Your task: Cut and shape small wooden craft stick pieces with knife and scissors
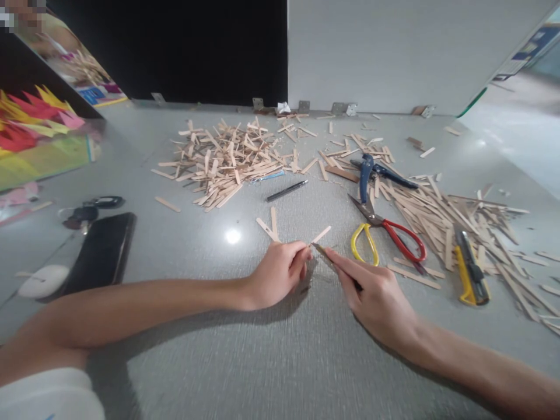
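Near the middle of the table my left hand is closed in a pinch, with a short flat wooden stick sticking out beyond its fingertips. The pinched end is hidden. My right hand grips a slim knife, index finger stretched along it. Its tip meets the stick close to my left fingertips. Just beyond my left hand, two joined wooden sticks form a V on the table. Small dark scraps lie below the hands.
Scissors with red and yellow handles, a blue-handled tool and a yellow cutter lie right. Beyond are a pen and a stick pile. A phone and keys lie left. An upright panel stands behind.
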Motion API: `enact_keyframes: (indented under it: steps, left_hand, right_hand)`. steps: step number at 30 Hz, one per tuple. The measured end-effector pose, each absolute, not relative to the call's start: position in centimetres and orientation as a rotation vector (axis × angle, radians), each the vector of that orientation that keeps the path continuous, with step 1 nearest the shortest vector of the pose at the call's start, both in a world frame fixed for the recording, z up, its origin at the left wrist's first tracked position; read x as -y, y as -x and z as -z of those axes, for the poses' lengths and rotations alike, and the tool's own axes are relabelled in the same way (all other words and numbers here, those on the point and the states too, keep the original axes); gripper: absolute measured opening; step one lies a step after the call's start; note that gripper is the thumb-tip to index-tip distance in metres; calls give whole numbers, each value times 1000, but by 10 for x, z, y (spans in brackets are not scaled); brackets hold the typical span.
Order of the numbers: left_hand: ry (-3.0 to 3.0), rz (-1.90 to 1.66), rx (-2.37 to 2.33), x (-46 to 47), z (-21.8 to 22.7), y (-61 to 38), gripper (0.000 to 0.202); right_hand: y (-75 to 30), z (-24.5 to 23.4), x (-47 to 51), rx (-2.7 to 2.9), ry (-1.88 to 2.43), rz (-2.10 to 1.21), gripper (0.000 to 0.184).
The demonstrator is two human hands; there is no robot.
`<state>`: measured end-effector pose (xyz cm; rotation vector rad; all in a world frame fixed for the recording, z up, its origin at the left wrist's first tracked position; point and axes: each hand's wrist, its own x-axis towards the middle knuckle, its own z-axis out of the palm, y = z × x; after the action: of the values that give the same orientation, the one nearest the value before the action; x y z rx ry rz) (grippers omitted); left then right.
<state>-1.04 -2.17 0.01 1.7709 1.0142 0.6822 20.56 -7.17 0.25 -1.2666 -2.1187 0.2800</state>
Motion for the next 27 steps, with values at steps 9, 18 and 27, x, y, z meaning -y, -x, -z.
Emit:
enact_keyframes:
  steps: [9,18,27]
  left_hand:
    - [-1738,-647,-936,17,-2,9,29]
    - [-1681,-631,-1016,17,-2,9,32]
    - [-1461,-477,-1083,7,-19,7,29]
  right_hand:
    - [-213,7,71,2240,1235,40,42]
    - [-213,6,69,2250,1199,184,39]
    - [-220,4,64,2277,1136,321,35]
